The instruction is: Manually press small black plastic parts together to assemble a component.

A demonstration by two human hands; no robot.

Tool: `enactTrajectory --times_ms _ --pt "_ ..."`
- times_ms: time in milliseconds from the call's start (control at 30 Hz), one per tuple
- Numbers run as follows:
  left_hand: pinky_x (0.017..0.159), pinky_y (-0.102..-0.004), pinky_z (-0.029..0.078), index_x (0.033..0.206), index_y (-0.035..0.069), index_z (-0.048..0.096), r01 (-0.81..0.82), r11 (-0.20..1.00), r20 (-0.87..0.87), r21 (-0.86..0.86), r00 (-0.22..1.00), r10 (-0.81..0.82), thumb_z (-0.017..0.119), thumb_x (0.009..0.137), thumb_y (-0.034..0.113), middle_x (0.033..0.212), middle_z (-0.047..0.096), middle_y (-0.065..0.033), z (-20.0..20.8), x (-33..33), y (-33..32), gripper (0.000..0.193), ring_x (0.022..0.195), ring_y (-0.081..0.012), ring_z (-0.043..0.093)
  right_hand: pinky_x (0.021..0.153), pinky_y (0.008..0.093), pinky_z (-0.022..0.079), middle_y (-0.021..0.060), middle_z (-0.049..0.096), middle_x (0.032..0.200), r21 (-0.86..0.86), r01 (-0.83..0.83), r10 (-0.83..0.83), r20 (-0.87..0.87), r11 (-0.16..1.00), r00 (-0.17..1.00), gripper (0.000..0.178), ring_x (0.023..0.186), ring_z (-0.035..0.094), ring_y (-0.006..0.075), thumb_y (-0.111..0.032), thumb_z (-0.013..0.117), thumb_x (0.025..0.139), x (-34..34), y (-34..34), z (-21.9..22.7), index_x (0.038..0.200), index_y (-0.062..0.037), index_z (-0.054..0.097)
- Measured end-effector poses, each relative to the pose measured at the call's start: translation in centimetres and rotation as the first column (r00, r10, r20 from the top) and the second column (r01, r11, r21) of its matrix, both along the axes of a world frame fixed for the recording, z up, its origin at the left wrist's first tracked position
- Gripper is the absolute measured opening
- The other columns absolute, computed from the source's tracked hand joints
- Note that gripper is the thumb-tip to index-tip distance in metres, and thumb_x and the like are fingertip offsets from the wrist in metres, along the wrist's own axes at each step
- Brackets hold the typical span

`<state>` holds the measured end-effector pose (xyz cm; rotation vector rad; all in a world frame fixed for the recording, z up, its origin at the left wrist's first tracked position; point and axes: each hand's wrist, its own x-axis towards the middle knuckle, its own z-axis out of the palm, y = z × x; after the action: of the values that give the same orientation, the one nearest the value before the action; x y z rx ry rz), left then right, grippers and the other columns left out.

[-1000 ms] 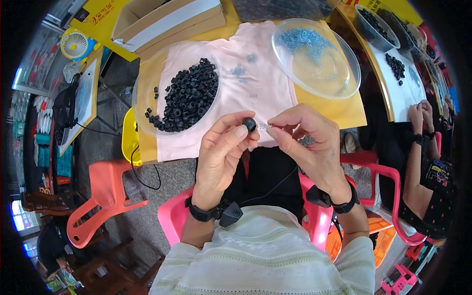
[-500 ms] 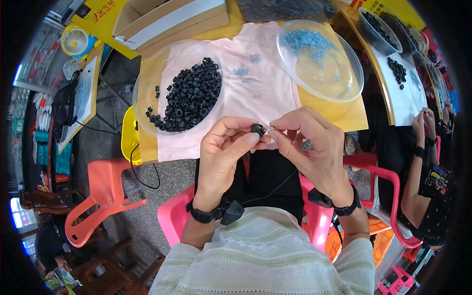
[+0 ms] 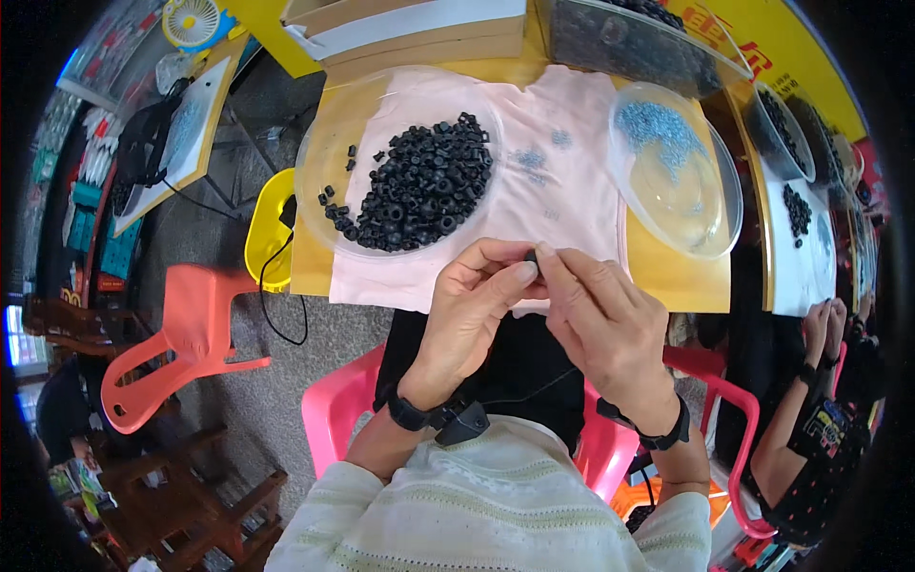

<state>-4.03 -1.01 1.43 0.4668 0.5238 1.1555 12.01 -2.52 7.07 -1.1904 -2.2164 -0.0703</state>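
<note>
Above the near edge of the table, my left hand (image 3: pixel 472 310) pinches a small black plastic part (image 3: pixel 532 255) between thumb and fingers. Only a bit of the part shows. My right hand (image 3: pixel 610 324) meets it there, its fingers closed and their tips pressed against the part; whatever they pinch is hidden. Beyond my left hand, a heap of similar black parts (image 3: pixel 419 181) lies in a shallow clear round tray (image 3: pixel 315 205). To the right, small pale-blue translucent pieces (image 3: pixel 658 133) lie in a clear round lid (image 3: pixel 701 243). A pink cloth (image 3: pixel 572 214) spreads beneath, with several blue pieces on it.
A cardboard box (image 3: pixel 419 43) and a clear bin of black parts (image 3: pixel 629 48) stand at the back. Left of the table are a yellow bin (image 3: pixel 267 243) and an orange-red chair (image 3: pixel 195 315). At the right, another person's hands (image 3: pixel 824 329) rest by a neighbouring table.
My hands have come closer together, and my right fingertips now cover most of the black part. The view has shifted, so the table appears farther right.
</note>
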Motion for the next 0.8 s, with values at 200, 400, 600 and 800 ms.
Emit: enactTrajectory --times_ms 200,400,600,800 --pt "0.083 -0.0313 0.055 0.111 -0.001 0.058 0.03 0.999 0.182 -0.019 0.983 -0.026 0.058 0.093 0.003 0.103 0.066 -0.0127 -1.6 -1.9 0.8 0.018 0.09 -0.0192 0.067 0.06 0.0345 0.05 0.0094 0.065 0.086 -0.321 -0.133 0.064 -0.217 0.938 0.974 0.019 0.071 0.064 0.0264 -0.009 0.068 0.081 -1.0 4.8 2.9 0.1 -0.0062 0.069" --pt "0.076 -0.0315 0.056 0.11 -0.001 0.058 0.105 0.992 0.17 0.072 0.979 -0.116 0.058 0.091 -0.001 0.098 0.067 -0.0126 -1.1 -2.3 1.2 0.019 0.085 -0.02 0.067 0.063 0.0422 0.05 0.0135 0.065 0.084 -0.164 -0.097 0.092 -0.04 0.982 0.995 0.008 0.073 0.065 0.0326 -0.011 0.064 0.082 -3.4 15.1 1.1 0.083 -0.0035 0.067" --pt "0.067 -0.0287 0.056 0.103 0.0 0.059 0.113 0.99 0.005 0.087 0.993 -0.114 0.063 0.088 0.003 0.094 0.066 -0.0148 -0.4 -2.8 1.2 0.016 0.08 -0.02 0.067 0.066 0.0426 0.052 0.0138 0.064 0.083 -0.153 -0.144 0.158 0.085 0.978 0.984 0.009 0.075 0.065 0.0348 -0.008 0.06 0.08 -6.4 19.5 -2.9 0.074 -0.0026 0.065" --pt "0.063 -0.0282 0.056 0.101 0.001 0.058 0.104 0.987 -0.01 0.123 0.995 -0.103 0.066 0.087 0.006 0.094 0.066 -0.0163 -0.5 -3.0 1.5 0.017 0.077 -0.0202 0.067 0.068 0.0427 0.052 0.0122 0.064 0.085 -0.162 -0.124 0.158 0.223 0.979 0.962 0.008 0.079 0.066 0.0336 -0.01 0.061 0.08 -7.0 20.6 -4.3 0.08 -0.0044 0.067"
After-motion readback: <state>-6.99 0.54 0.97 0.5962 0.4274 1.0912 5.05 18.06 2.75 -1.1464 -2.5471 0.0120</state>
